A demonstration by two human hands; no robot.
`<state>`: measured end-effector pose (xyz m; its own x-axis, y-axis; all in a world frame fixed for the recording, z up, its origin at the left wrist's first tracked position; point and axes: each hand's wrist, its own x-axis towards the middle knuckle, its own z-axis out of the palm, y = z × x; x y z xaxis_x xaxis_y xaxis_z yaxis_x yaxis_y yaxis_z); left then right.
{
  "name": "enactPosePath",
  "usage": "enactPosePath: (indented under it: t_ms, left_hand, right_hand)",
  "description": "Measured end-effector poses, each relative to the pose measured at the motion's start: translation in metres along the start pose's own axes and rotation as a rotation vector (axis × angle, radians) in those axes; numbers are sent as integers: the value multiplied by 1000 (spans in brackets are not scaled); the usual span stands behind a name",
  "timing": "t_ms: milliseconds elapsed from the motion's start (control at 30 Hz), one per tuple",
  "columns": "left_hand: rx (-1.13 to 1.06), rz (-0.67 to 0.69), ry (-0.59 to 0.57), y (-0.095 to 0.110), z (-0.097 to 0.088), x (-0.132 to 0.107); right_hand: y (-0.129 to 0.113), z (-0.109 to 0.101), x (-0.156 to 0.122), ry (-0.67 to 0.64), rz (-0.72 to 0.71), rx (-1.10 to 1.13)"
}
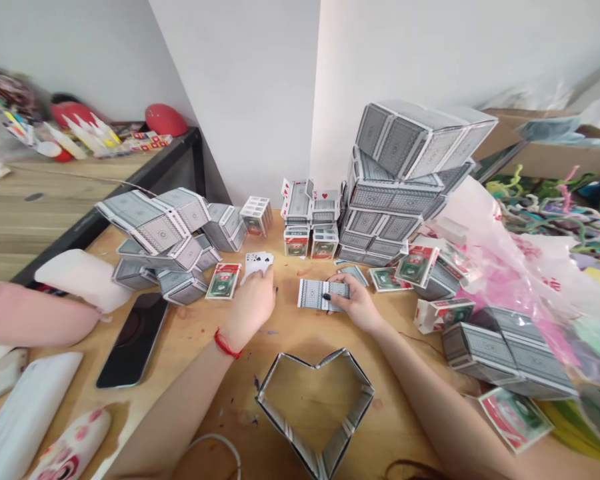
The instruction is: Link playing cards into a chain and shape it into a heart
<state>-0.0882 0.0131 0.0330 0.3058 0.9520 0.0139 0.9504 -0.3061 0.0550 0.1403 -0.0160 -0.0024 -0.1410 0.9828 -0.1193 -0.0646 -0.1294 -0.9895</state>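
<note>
My left hand [254, 297], with a red string bracelet at the wrist, is over a few fanned playing cards [257, 261] lying face up. Its index fingertip presses their right edge; the curled fingers are partly hidden. Between thumb and fingers of my right hand [357, 303] is a grey-backed playing card [311, 294], creased across and just above the table; whether it is one card or several I cannot tell. Closer to me, between my forearms, stands a heart-shaped frame of folded cards [350, 427]. A red-and-green card box [223, 281] lies just left of my left hand.
Folded-card blocks rise in a tall stack [400, 180] at the back right, and a lower stack [155, 223] stands left. More card boxes [417, 265] lie to the right, beside plastic bags [525, 260]. A phone [133, 340] lies at left.
</note>
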Motion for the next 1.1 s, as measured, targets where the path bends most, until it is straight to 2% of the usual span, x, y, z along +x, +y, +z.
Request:
enactPosePath:
  t_ms: [100,133,300,667,933,1100]
  left_hand:
    - [71,-57,159,-4,3,6]
    - [87,-76,180,-6,5,7]
    - [85,-73,87,-10,12,11]
    - [156,-21,9,-3,3,12]
    - [177,27,42,4,3,9]
    - [156,-34,42,6,-2,9]
  right_hand:
    - [0,0,0,-13,-10,5]
    - [1,0,0,-17,-12,7]
    - [1,0,0,-19,-3,2]
    - [-2,2,-1,-41,-18,-16]
    - [0,2,-1,-29,-45,-48]
    - [1,3,-1,-28,-32,-47]
